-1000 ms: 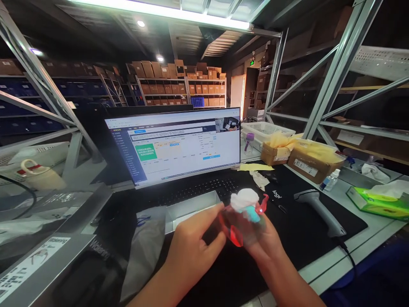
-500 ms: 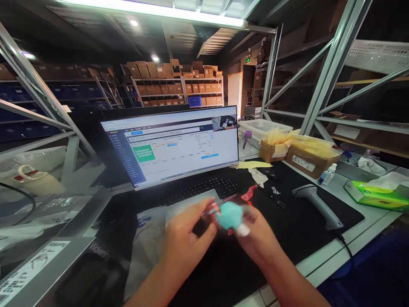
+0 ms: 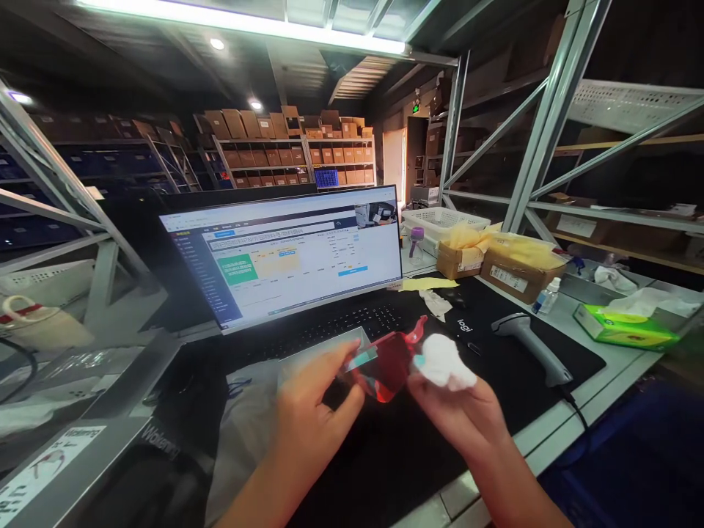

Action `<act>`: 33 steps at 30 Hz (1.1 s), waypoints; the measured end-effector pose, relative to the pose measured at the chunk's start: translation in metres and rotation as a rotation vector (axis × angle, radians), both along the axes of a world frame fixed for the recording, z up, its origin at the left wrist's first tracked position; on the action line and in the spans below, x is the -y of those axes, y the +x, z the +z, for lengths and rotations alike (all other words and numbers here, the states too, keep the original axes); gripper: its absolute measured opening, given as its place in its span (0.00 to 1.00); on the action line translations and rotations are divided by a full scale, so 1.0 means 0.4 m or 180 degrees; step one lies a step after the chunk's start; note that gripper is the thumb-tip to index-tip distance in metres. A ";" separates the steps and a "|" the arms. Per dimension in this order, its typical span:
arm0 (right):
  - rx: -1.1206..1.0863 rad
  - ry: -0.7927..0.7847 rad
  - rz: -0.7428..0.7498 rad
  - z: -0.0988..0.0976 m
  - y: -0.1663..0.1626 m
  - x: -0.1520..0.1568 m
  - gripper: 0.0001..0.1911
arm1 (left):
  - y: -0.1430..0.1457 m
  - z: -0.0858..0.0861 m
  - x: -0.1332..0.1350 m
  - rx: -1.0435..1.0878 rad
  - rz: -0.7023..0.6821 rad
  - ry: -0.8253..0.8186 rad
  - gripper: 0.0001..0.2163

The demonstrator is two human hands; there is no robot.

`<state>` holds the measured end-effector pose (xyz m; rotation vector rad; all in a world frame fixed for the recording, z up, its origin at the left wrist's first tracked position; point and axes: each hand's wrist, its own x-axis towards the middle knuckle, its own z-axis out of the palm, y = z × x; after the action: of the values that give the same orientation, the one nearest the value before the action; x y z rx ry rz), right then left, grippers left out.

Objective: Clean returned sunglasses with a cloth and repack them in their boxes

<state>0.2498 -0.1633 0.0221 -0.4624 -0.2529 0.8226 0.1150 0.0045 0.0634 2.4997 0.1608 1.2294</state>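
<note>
A pair of red sunglasses (image 3: 389,365) with a dark reddish lens is pinched between the thumb and fingers of my left hand (image 3: 319,403). One red arm (image 3: 416,331) of the sunglasses sticks up toward the back right. In my right hand (image 3: 459,418) is a crumpled white cloth (image 3: 444,361), with a bit of turquoise at its left edge. The right fingers are close to the lens's right side; whether they touch it I cannot tell. Behind my left hand, a pale open box (image 3: 352,339) is partly hidden.
A monitor (image 3: 297,257) stands behind a keyboard (image 3: 357,319). On the black desk mat lies a barcode scanner (image 3: 533,348), with a green tissue box (image 3: 627,326) and cartons (image 3: 520,277) beyond. A grey fabric pouch (image 3: 242,425) and a grey box (image 3: 77,455) are at the left.
The cloth has moved right off the lens, uncovering it. Its white side shows now, where turquoise showed before. My left hand still holds the sunglasses, and the view has shifted slightly.
</note>
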 end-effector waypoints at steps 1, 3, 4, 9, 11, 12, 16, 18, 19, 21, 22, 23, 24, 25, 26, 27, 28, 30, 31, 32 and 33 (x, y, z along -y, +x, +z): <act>0.0134 -0.0116 -0.0240 -0.012 0.016 0.024 0.19 | -0.001 0.003 -0.003 0.0005 0.0029 -0.0027 0.14; 0.0508 -0.0530 -0.0885 -0.038 0.069 0.080 0.19 | -0.001 0.008 -0.010 -0.0011 0.0033 -0.0064 0.13; 0.0736 -0.0822 -0.1266 -0.053 0.104 0.111 0.20 | -0.001 0.009 -0.014 -0.0023 0.0015 -0.0071 0.13; 0.1719 -0.2403 -0.3089 -0.116 0.305 0.271 0.28 | 0.007 0.010 -0.027 -0.0041 -0.0066 -0.0021 0.14; 0.1807 -0.2763 -0.3325 -0.133 0.357 0.329 0.29 | 0.009 0.008 -0.029 -0.0075 -0.0083 -0.0017 0.14; 0.1834 -0.2905 -0.3374 -0.139 0.374 0.355 0.29 | 0.009 0.006 -0.030 -0.0093 -0.0103 -0.0013 0.14; 0.2137 -0.3769 -0.3577 -0.149 0.421 0.434 0.24 | 0.006 0.002 -0.032 -0.0145 -0.0103 -0.0011 0.14; 0.2341 -0.4378 -0.3700 -0.146 0.458 0.460 0.21 | 0.004 0.001 -0.033 -0.0170 -0.0055 0.0009 0.14; 0.2459 -0.4688 -0.3734 -0.144 0.482 0.471 0.20 | 0.003 0.001 -0.034 -0.0168 -0.0041 0.0030 0.14; 0.2708 -0.5245 -0.3663 -0.144 0.541 0.486 0.18 | 0.002 0.001 -0.035 -0.0152 -0.0022 0.0065 0.14; 0.2820 -0.5483 -0.3543 -0.146 0.573 0.492 0.17 | 0.001 0.001 -0.034 -0.0139 -0.0013 0.0070 0.14; 0.2910 -0.5701 -0.3374 -0.151 0.604 0.498 0.16 | 0.001 0.002 -0.034 -0.0125 -0.0004 0.0069 0.14; 0.2976 -0.5902 -0.3171 -0.158 0.634 0.503 0.14 | 0.001 0.002 -0.034 -0.0114 0.0000 0.0067 0.14; 0.3019 -0.6088 -0.2959 -0.168 0.662 0.507 0.13 | 0.001 0.003 -0.033 -0.0101 0.0002 0.0064 0.14; 0.3042 -0.6257 -0.2761 -0.178 0.687 0.511 0.11 | 0.001 0.004 -0.033 -0.0091 -0.0002 0.0059 0.14; 0.3047 -0.6411 -0.2588 -0.190 0.710 0.514 0.09 | 0.002 0.005 -0.033 -0.0080 -0.0012 0.0052 0.14; 0.3044 -0.6546 -0.2449 -0.203 0.730 0.516 0.08 | 0.003 0.006 -0.034 -0.0070 -0.0026 0.0045 0.14; 0.3034 -0.6742 -0.2274 -0.226 0.762 0.518 0.05 | 0.006 0.007 -0.036 -0.0058 -0.0045 0.0029 0.14; 0.3034 -0.6800 -0.2239 -0.235 0.775 0.519 0.05 | 0.008 0.007 -0.038 -0.0052 -0.0041 0.0020 0.14; 0.3046 -0.6826 -0.2230 -0.243 0.786 0.519 0.04 | 0.010 0.007 -0.040 -0.0044 -0.0035 0.0016 0.14; 0.3073 -0.6819 -0.2257 -0.248 0.795 0.519 0.04 | 0.012 0.006 -0.042 -0.0038 -0.0029 0.0017 0.14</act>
<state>0.5679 -0.3710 -0.0769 -2.7728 0.0486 -0.2530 0.1200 0.0211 0.0658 2.5101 0.1491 1.2131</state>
